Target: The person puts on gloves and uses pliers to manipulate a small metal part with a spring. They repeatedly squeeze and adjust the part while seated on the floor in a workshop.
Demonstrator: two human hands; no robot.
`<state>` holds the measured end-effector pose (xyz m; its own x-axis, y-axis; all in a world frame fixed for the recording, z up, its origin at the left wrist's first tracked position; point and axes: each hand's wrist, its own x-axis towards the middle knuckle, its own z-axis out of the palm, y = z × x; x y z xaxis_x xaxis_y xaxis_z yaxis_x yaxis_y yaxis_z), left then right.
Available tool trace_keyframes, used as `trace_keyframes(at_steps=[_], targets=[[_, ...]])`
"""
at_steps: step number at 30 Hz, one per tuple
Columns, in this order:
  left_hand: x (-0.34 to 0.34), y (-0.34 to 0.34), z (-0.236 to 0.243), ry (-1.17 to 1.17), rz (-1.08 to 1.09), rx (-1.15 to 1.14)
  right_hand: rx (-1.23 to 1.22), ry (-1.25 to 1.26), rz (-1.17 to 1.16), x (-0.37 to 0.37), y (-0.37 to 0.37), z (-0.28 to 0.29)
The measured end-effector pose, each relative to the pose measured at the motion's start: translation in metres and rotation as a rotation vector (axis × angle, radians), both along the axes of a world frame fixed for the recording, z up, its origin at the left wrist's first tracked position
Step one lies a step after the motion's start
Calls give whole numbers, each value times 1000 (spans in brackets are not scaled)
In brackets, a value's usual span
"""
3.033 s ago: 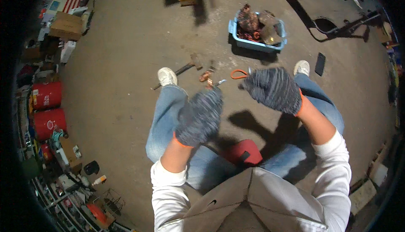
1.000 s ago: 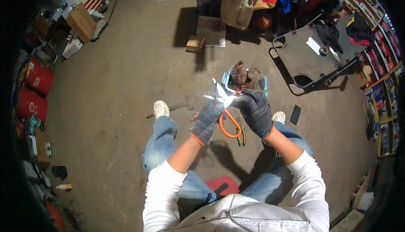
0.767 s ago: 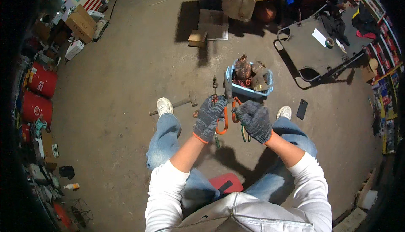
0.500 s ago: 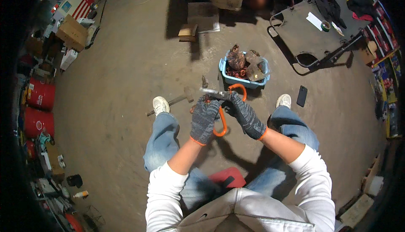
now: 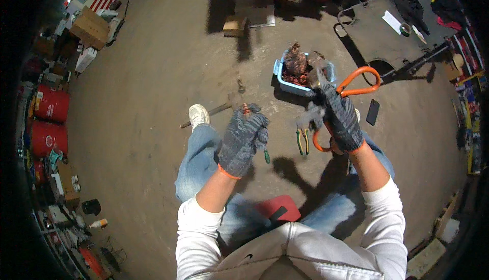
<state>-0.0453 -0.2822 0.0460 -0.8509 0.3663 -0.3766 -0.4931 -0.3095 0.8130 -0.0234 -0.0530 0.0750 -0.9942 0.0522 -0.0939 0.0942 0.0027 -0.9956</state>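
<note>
Both hands wear dark grey knitted gloves with orange cuffs and are held apart in front of the body. The left hand [image 5: 242, 140] is curled nearly closed, its fingers pinching a small copper piece [image 5: 246, 109] that pokes out at the fingertips. A ribbed, coil-like metal part [image 5: 240, 84] shows just past it; whether the two are joined cannot be told. The right hand [image 5: 338, 114] is wrapped around the middle of a pair of scissors, one orange handle loop [image 5: 360, 80] standing out beyond the knuckles and the other hanging below the palm; the blades are too blurred to make out. On the floor between the hands lie pliers [image 5: 303, 141] with green and yellow grips, nearer the right hand, and a green tool handle [image 5: 267, 156] just beside the left hand, which partly covers it. A hammer [image 5: 219, 109] lies past the left hand, its shaft reaching toward the left shoe [image 5: 198, 115]. Beyond the right hand sits a light-blue plastic tub [image 5: 278, 67] holding copper scrap [image 5: 295, 77] and filled bags [image 5: 295, 60]. A black smartphone [image 5: 373, 112] rests to the right of the right hand, and a red pad [image 5: 285, 208] is between the thighs, nearer the body than either hand.
</note>
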Motion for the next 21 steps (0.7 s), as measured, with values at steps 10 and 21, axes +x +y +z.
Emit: trace_keyframes(at_steps=[10,21], targets=[[13,-16,17,650,-392,-427,347,65,318,27,-19,-5],[15,-6,27,-41,-251,-92,415,17,373,23,-20,-2]])
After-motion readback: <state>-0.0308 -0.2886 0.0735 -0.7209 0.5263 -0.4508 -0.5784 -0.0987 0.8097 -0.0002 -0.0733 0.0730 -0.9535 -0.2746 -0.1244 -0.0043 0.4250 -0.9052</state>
